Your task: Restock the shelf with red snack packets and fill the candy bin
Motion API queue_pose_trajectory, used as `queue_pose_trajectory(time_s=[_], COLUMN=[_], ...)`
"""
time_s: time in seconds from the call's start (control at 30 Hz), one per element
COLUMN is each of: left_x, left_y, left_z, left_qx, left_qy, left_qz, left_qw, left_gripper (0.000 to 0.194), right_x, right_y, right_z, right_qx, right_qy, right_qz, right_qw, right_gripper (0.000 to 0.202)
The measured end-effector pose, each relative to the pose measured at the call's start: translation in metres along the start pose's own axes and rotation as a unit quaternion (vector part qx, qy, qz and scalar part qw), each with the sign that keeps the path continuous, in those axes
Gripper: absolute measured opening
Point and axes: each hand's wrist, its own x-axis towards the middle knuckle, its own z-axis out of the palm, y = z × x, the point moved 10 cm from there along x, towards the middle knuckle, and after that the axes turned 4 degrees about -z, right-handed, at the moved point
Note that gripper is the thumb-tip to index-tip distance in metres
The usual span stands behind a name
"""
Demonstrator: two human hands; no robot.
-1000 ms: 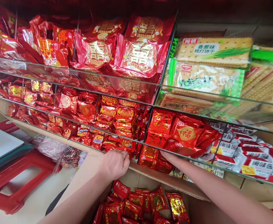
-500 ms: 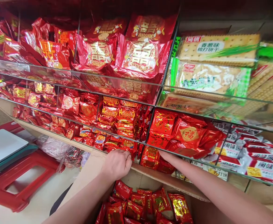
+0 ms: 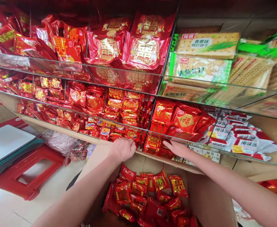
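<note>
My left hand (image 3: 124,149) is closed on the upper edge of an open cardboard box (image 3: 98,157), just in front of the shelf. Inside the box lie several red-and-gold snack packets (image 3: 139,189). My right hand (image 3: 179,149) is at the front of the lower shelf compartment, its visible fingers stretched out and nothing seen in them. Close to its fingertips are red wrapped packets (image 3: 152,144) in that compartment. Larger red packets (image 3: 185,121) sit behind the clear divider just above it.
Clear-fronted compartments hold red double-happiness packets (image 3: 142,52), green-edged crackers (image 3: 207,45) and white-and-red packets (image 3: 244,142). At the left are a red plastic stool (image 3: 44,186) and a flat pale lid-like object (image 3: 8,145). Plastic-wrapped bundles (image 3: 60,142) lie below the shelf.
My right hand has drawn back from the lower compartment and more of it shows. The left hand stays on the box edge. The view has shifted, showing more of the box's contents.
</note>
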Motion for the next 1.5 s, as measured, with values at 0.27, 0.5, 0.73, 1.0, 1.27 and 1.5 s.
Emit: queue_pose_trajectory(time_s=[0.27,0.5,0.73,1.0,1.27,1.5], left_x=[-0.012,-0.015,-0.014,-0.003,-0.073,-0.097], left_y=[0.006,0.006,0.002,-0.007,0.05,0.069], left_z=[0.007,0.012,0.013,0.013,-0.044,0.004], left_qx=[-0.019,-0.028,-0.032,-0.083,-0.432,-0.7], left_qy=[-0.035,-0.034,-0.033,-0.035,0.006,-0.06], left_qz=[-0.004,-0.012,-0.023,-0.046,0.046,-0.162], left_qw=[0.999,0.999,0.999,0.995,0.901,0.693], left_gripper=[0.037,0.042,0.042,0.04,0.034,0.026], right_x=[-0.079,-0.143,-0.102,-0.115,-0.143,-0.164], right_y=[-0.072,-0.162,-0.099,-0.11,-0.126,-0.122], right_z=[-0.018,0.115,0.233,0.172,0.06,0.038], right_qx=[-0.108,0.002,0.034,0.187,0.343,0.395], right_qy=[-0.024,-0.203,-0.116,-0.038,0.031,0.159], right_qz=[-0.08,-0.241,-0.043,-0.062,-0.057,0.004], right_qw=[0.991,0.949,0.992,0.98,0.937,0.905], right_gripper=[0.04,0.022,0.033,0.012,0.025,0.04])
